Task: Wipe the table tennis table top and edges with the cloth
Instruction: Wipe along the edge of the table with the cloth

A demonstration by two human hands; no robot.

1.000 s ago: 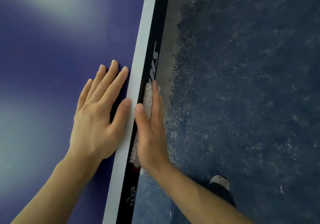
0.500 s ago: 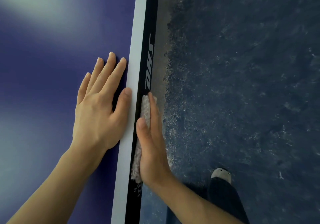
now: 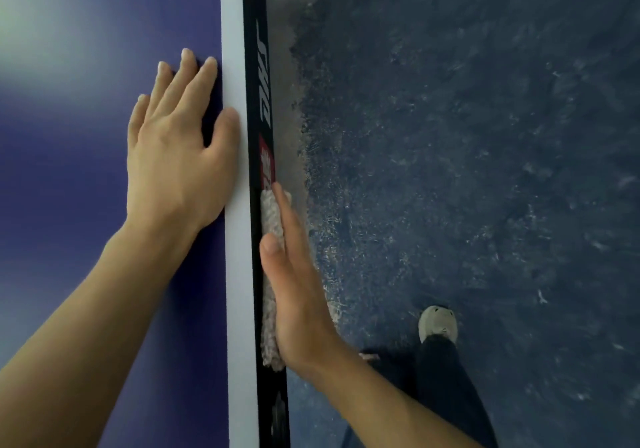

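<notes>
The table tennis table top [image 3: 86,205] is dark blue with a white line [image 3: 235,14] along its side. Below the line runs the black side edge [image 3: 258,83] with white lettering and a red label. My left hand [image 3: 173,156] lies flat on the top, fingers straight, thumb on the white line. My right hand [image 3: 294,288] presses a pale fluffy cloth [image 3: 270,212] flat against the black edge, fingers straight. The hand hides most of the cloth; only its strip along the edge shows.
To the right of the table lies a worn dark blue floor [image 3: 467,135] with a scuffed grey patch near the edge. My foot in a light shoe [image 3: 437,323] and a dark trouser leg [image 3: 450,388] stand on the floor at lower right.
My right hand and the cloth have slid back along the black edge toward me, uncovering the lettering and red label. My left hand stays flat on the top.
</notes>
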